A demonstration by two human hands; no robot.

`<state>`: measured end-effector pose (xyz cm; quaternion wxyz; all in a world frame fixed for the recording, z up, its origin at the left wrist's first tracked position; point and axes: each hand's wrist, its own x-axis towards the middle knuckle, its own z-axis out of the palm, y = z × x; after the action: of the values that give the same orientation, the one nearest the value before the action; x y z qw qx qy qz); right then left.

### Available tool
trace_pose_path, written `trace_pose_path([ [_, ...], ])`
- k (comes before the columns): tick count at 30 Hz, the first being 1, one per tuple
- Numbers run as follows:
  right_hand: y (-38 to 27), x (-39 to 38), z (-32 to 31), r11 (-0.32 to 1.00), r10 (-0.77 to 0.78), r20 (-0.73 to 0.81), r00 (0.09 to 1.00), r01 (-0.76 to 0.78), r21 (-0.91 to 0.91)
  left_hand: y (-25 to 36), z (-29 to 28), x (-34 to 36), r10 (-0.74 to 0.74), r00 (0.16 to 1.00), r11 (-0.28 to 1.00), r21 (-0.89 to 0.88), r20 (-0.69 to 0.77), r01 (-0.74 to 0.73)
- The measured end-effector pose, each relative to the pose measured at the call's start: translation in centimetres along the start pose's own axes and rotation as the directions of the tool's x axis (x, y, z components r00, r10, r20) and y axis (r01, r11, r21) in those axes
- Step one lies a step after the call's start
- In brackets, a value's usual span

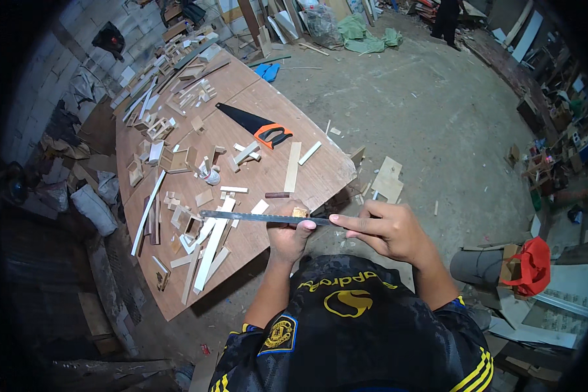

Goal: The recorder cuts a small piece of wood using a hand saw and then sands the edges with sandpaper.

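A long, narrow dark metal blade (245,216), its upper edge seemingly notched, lies level in front of my chest and reaches over the table edge. My left hand (289,240) is closed round it, with the thumb along its near side. A small light-brown wooden block (300,212) shows just behind the blade, at the same hand's fingers. At the blade's right end is my right hand (389,230), its fingertips closed on that end and partly hiding it.
The wooden table (242,176) at the left carries a handsaw (255,124) with an orange and black handle, pale wood strips (214,245), small wooden frames (179,159) and a white cup (210,175). A red bag (534,266) is at the right. A person (445,23) stands far off.
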<state>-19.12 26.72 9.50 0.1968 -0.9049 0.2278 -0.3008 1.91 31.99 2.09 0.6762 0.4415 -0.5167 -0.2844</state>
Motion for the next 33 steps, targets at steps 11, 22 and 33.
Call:
trace_pose_path([
  [11,1.9,-4.7,-4.1,0.998,0.058,-0.067,0.996,-0.059,-0.012,1.3,7.6,-1.4,-0.094,0.995,0.989,-0.116,-0.042,0.089],
  [22,3.8,-10.7,-7.5,0.968,0.241,-0.163,0.957,-0.250,-0.036,-1.0,15.6,-3.4,-0.319,0.943,0.944,-0.125,-0.092,0.307],
  [33,9.1,-13.8,-8.3,0.894,0.412,-0.333,0.848,-0.448,-0.033,-0.1,18.5,-5.4,-0.245,0.965,0.932,0.251,-0.096,0.262],
])
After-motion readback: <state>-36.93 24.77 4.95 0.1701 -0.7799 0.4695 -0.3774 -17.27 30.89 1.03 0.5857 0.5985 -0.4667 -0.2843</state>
